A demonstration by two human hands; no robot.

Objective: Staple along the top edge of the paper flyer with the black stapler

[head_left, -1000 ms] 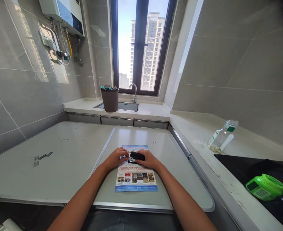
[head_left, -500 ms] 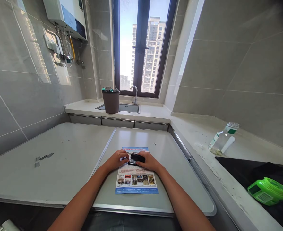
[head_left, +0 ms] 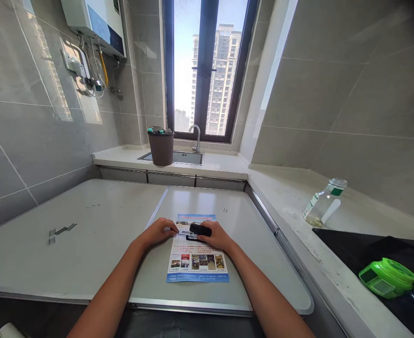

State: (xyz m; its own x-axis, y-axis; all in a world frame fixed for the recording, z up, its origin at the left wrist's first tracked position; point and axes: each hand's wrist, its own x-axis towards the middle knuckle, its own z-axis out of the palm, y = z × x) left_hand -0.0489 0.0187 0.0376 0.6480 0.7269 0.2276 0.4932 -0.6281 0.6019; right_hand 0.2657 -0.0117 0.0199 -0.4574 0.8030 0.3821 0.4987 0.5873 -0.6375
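Note:
A black stapler (head_left: pixel 200 230) lies over a printed flyer (head_left: pixel 197 277) with blue borders and small photos. My right hand (head_left: pixel 219 236) is closed around its right end. Its upper arm is raised from the base. A thin silvery piece (head_left: pixel 183 232) reaches from the stapler's left side to the pinched fingertips of my left hand (head_left: pixel 160 231), which is at the flyer's left edge. The exact contact there is too small to make out. Loose staple strips (head_left: pixel 66 229), some dark and some light, lie on the left of the white board.
Two joined white panels (head_left: pixel 115 263) form the work surface. Small bits (head_left: pixel 225 210) lie beyond the flyer. A brown bin (head_left: pixel 161 149) stands by the sink. On the right counter are a glass jar (head_left: pixel 321 206) and a green container (head_left: pixel 386 278).
My left hand has drawn away to the left from the stapler, and the thin silvery piece now shows between them. My right hand keeps its hold. The view shifted slightly.

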